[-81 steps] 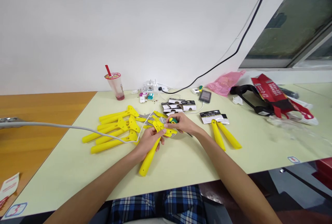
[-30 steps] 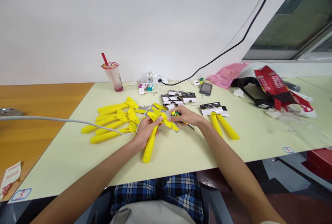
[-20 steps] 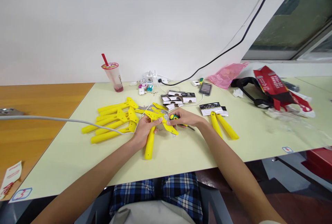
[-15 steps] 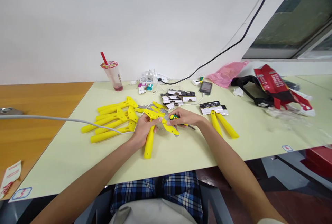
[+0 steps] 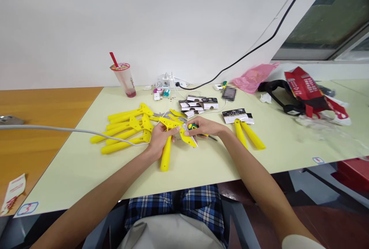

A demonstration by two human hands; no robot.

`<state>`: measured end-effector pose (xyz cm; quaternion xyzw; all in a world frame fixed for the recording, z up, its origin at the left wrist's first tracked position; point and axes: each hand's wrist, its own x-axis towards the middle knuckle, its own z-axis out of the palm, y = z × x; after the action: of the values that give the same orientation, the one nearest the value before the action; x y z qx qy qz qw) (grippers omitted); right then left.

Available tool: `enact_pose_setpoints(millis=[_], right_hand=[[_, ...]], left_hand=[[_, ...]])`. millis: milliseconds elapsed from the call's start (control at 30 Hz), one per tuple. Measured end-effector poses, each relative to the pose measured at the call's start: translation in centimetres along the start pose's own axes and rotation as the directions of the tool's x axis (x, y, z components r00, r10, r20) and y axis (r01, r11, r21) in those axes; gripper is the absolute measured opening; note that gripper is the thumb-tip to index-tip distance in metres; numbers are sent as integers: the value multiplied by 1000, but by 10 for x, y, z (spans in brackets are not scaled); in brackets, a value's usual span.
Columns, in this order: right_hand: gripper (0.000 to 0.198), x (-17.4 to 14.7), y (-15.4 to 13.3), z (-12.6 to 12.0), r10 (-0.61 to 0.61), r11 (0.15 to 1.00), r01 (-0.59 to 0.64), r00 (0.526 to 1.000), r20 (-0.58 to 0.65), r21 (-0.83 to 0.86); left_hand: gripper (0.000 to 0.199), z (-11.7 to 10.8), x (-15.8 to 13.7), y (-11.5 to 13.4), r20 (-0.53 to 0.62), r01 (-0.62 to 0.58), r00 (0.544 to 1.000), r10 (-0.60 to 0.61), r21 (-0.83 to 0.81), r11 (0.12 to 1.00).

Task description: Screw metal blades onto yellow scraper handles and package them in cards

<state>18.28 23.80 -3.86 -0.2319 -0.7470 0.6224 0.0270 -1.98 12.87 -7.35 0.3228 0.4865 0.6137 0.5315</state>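
Observation:
My left hand (image 5: 157, 141) is closed around the head of a yellow T-shaped scraper handle (image 5: 165, 158), its round grip pointing down towards me. My right hand (image 5: 203, 126) pinches a yellow wing-shaped plate (image 5: 187, 138) with a thin metal blade along its edge, right against the scraper head. A screwdriver (image 5: 193, 126) with a green and yellow grip is also in my right hand, its shaft sticking out to the right. Left of my hands lie several more yellow scraper handles (image 5: 121, 129). Grey metal blades and loose yellow plates (image 5: 177, 113) lie just behind the held scraper.
Black-and-white cardboard packs (image 5: 198, 104) lie behind my hands. To the right are two yellow handles (image 5: 253, 135) under a header card (image 5: 233, 116). A drink cup (image 5: 124, 79), power strip (image 5: 164, 81), pink bag (image 5: 255, 77) and black headset (image 5: 276, 87) stand along the back. A white cable (image 5: 72, 130) crosses the left.
The view has tilted slightly, so everything sits a little higher. Both hands keep hold of the same parts; the yellow plate and blade in my right hand have shifted slightly.

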Motion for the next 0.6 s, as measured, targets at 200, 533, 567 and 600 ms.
enact_pose_setpoints(millis=[200,533,567,600], right_hand=[[42,1,3,1,-15,999,15,1000,18,33],[42,4,5,2,-11,997,9,1000,22,72],[42,5,6,3,-6,996,4,1000,20,85],[42,5,6,3,-1,995,0,1000,14,98]], left_hand=[[55,0,0,0,-19,-21,1000,21,-1,1000],[53,1,0,1,-42,-19,999,19,1,1000],[53,1,0,1,-45,-19,999,19,-6,1000],[54,1,1,1,-47,-19,999,18,-14,1000]])
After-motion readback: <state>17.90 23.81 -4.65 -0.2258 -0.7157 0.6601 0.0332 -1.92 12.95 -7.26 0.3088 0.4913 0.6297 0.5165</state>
